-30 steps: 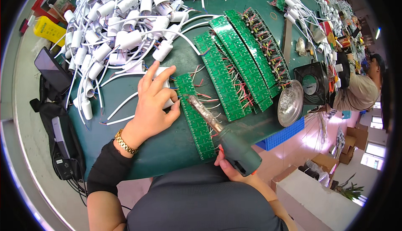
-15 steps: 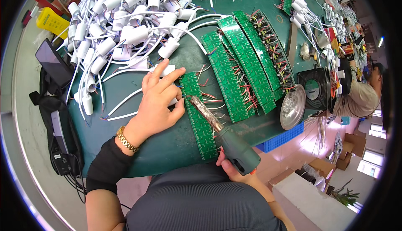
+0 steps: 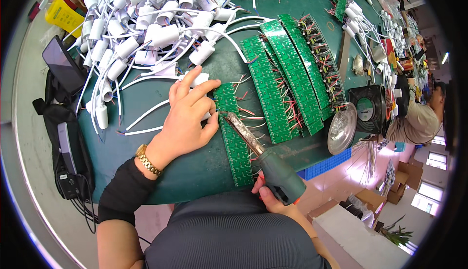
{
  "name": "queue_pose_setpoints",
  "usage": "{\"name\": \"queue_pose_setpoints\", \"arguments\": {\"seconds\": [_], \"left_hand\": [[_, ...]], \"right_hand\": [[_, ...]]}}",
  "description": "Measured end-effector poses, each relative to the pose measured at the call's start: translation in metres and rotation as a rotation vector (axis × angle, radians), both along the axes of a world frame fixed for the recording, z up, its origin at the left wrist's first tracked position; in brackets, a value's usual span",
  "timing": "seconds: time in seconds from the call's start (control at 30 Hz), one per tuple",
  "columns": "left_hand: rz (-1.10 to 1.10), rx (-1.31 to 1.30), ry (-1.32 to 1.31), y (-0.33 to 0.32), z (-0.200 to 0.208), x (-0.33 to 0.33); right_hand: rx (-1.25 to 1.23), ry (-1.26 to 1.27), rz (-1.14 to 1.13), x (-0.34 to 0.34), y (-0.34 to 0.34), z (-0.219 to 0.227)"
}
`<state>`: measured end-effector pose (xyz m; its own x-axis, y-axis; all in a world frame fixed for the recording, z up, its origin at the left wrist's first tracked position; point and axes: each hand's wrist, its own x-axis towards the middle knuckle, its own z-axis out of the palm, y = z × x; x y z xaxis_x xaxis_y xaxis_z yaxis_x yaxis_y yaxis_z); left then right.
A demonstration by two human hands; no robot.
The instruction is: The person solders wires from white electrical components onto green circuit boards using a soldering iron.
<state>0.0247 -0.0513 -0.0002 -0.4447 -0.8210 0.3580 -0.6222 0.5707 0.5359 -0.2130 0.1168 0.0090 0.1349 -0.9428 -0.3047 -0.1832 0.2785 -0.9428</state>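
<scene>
My left hand [image 3: 187, 118] lies on the green mat, fingers pinching a thin white wire against the left edge of a long green circuit board strip [image 3: 233, 135]. My right hand [image 3: 267, 197] grips the dark handle of a soldering iron [image 3: 265, 159]; its metal tip touches the upper part of that strip, close to my left fingertips. A gold watch sits on my left wrist. Red and white wire ends stick out along the strip's right side.
More green board strips [image 3: 287, 74] with wires lie to the right. A heap of white lamp sockets with cables [image 3: 146, 30] fills the far left. A round metal dish [image 3: 342, 128], a black fan [image 3: 371, 108], a phone [image 3: 63, 64] and a seated person [image 3: 423, 115] are nearby.
My left hand has shifted slightly and its fingers have closed onto the wire at the strip's edge. The soldering iron tip stays at the same spot on the strip.
</scene>
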Motion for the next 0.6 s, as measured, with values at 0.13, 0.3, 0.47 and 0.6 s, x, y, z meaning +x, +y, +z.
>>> {"name": "queue_pose_setpoints", "arguments": {"seconds": [0.13, 0.3, 0.47, 0.6], "left_hand": [[-0.001, 0.004, -0.001, 0.001, -0.001, 0.000], [-0.002, 0.005, -0.007, 0.000, -0.001, 0.001], [-0.003, -0.001, -0.010, 0.000, -0.001, 0.000], [0.001, -0.011, -0.024, 0.000, 0.000, 0.000]], "right_hand": [[-0.177, 0.013, -0.010, -0.001, 0.002, 0.001], [-0.250, 0.082, -0.007, -0.002, 0.001, 0.001], [-0.272, 0.172, 0.058, -0.002, -0.006, 0.011], [-0.289, 0.181, 0.085, 0.000, -0.007, 0.009]]}}
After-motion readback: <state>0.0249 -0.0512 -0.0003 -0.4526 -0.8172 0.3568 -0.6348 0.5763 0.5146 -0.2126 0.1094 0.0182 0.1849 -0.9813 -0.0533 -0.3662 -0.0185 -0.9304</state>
